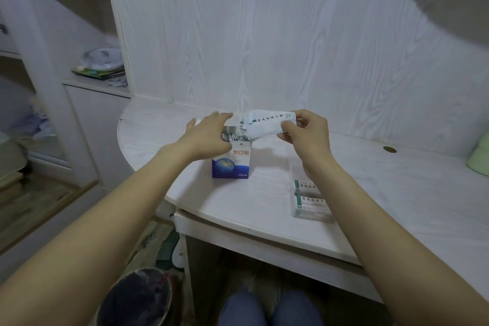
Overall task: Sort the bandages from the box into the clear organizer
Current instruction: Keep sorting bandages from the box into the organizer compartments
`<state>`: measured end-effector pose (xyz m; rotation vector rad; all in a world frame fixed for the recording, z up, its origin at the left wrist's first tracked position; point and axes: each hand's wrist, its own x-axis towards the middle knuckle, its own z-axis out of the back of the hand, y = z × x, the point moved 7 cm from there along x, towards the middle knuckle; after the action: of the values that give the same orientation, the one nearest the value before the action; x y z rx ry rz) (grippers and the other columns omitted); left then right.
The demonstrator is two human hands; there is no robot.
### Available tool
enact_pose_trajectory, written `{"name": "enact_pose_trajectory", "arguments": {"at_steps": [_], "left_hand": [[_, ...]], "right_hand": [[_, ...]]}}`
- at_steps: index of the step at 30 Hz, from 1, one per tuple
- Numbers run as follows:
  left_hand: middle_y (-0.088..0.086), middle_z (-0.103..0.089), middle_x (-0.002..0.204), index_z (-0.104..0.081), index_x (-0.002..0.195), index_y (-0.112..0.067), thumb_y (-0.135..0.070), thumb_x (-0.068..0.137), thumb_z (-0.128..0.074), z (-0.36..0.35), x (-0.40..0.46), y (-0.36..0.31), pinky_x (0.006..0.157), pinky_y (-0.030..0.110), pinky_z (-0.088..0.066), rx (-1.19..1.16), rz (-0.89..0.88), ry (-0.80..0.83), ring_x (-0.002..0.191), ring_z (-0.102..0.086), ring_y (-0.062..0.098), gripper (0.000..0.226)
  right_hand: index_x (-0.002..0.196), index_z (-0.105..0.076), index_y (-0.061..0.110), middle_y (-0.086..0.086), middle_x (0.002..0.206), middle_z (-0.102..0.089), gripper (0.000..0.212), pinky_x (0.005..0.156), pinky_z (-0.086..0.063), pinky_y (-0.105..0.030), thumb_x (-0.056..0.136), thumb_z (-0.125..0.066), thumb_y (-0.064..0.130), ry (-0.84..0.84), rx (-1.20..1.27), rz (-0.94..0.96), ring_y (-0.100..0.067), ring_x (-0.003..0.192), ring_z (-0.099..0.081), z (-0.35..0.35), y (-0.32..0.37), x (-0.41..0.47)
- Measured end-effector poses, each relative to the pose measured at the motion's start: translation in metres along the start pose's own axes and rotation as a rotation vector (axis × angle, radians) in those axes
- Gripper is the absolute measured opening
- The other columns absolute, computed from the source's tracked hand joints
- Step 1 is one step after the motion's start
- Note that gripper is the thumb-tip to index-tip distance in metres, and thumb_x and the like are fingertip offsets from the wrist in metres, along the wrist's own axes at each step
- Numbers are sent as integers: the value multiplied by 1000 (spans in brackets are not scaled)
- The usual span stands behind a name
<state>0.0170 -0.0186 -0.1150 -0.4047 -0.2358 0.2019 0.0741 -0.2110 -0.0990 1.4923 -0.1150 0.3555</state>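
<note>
A blue and white bandage box [232, 163] stands upright and open on the white desk [264, 201], with several wrapped bandages showing in its top. My left hand [209, 135] reaches over the box's open top with fingers stretched out, touching its back edge. My right hand [304, 131] pinches a white stack of wrapped bandages [264, 123] in the air just right of the box top. The clear organizer [312, 201] lies on the desk near my right forearm, and it holds bandages with green print facing up.
A round dark bin [137, 296] sits on the floor under my left arm. Shelves at the left hold a plate and papers [103, 66]. A pale green object [480, 159] lies at the desk's right end beside a round cable hole [389, 149].
</note>
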Motion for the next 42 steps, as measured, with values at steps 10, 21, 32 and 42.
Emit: {"name": "enact_pose_trajectory", "arguments": {"at_steps": [10,21,32,42], "left_hand": [[-9,-55,115,-50,125,-20,-42,101,-32,0,-17,-74,82,23,-38,-873,60,-249,107,-51,10,37],[8,-72,85,-58,108,-12,-41,98,-45,-54,-27,-120,62,30,-59,-1163,96,61,68,-71,24,34],[15,-69,106,-60,111,-3,-8,90,-62,-86,-35,-136,70,25,-58,-1345,142,145,85,-71,28,22],[11,-69,105,-62,103,-8,-2,85,-65,-95,-40,-126,81,35,-57,-1332,206,14,95,-67,25,20]], "right_hand": [[84,-63,4,-11,85,-64,14,74,-57,-21,88,-55,-6,120,298,-163,-15,73,-62,33,-8,-16],[88,-61,3,-15,91,-65,9,73,-57,-20,89,-55,-3,95,268,-220,-18,75,-65,72,-32,-26],[94,-64,-1,-15,85,-70,20,69,-57,-21,79,-65,-14,139,303,-245,-17,72,-69,111,-37,-36],[95,-67,7,-5,82,-70,17,58,-51,-18,81,-74,12,130,23,-291,-9,67,-66,115,-46,-44]]}}
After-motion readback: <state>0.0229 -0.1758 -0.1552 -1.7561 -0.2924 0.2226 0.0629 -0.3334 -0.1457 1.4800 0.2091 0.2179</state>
